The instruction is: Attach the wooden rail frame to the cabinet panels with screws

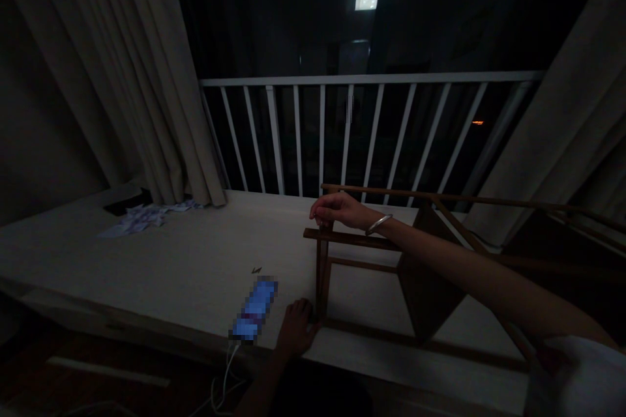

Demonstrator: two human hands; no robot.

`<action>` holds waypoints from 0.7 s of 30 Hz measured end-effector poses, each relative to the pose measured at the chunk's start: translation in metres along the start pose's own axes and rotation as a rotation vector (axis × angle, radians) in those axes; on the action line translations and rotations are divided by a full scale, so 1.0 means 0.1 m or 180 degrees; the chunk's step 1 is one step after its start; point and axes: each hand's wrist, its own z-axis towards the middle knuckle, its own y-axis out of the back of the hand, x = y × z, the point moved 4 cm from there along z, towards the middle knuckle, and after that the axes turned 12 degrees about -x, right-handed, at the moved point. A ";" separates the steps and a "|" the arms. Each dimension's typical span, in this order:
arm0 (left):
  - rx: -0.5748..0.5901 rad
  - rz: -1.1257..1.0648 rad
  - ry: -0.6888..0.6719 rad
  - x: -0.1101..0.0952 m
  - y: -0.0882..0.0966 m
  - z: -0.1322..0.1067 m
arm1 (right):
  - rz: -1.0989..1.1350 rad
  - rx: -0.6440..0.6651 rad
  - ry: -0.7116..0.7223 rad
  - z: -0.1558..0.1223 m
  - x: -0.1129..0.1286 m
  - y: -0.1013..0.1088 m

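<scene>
Two hands steady a wooden chair (420,273) tipped on its side on a pale desk (171,260).

The right hand (337,210) curls loosely over an upper leg end; the left hand (295,329) presses beside a lower leg, near a lit phone (255,308). Firm grip: cannot tell.

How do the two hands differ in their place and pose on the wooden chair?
The right hand is high, on the upper part of the wooden chair; the left hand is low, at the bottom of a leg. The right wrist wears a bangle; the left shows none. Both touch the chair, which lies on the white surface.
</scene>
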 end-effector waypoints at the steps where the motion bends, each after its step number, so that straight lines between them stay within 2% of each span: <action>1: -0.0014 0.0003 -0.0007 0.00 0.00 0.00 | 0.0021 0.0034 -0.0024 0.00 0.00 0.00; 9: 0.0001 0.0090 -0.0014 0.05 -0.08 -0.02 | 0.0151 0.0153 -0.0176 -0.02 0.01 -0.03; 14: 0.0021 0.0052 -0.0042 0.03 -0.06 -0.02 | -0.0029 0.0201 -0.0062 -0.04 0.04 -0.04; 21: 0.0008 -0.0030 -0.0031 0.01 -0.03 -0.01 | -0.0273 -0.0047 0.0165 -0.01 0.06 0.00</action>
